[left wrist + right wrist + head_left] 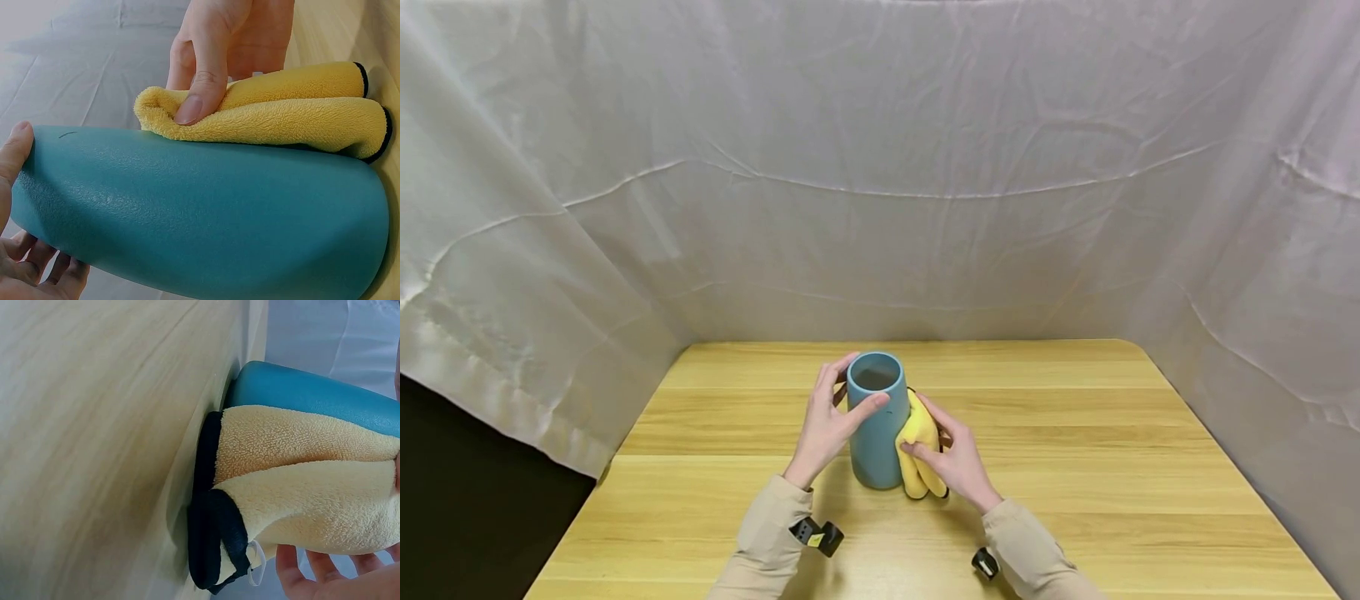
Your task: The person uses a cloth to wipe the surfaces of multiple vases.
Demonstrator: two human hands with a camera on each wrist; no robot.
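A tall blue-green vase (877,446) stands upright on the wooden table, its round mouth facing up. My left hand (827,423) grips it near the rim, thumb on the near side and fingers round the far left side. Against the vase's right side lies a folded yellow cloth (281,122) with black edging, its lower end hanging near the tabletop. My right hand (958,462) pinches this cloth, the thumb (203,94) pressing into its upper fold. In the right wrist view, fingers (325,572) curl behind the cloth (312,494), partly cut off by the frame edge.
The light wooden table (715,500) spreads out around the vase. Grey-white curtains (925,208) hang behind it and along both sides. A dark area (467,500) shows at the lower left. Each sleeve carries a small black wrist camera (817,536).
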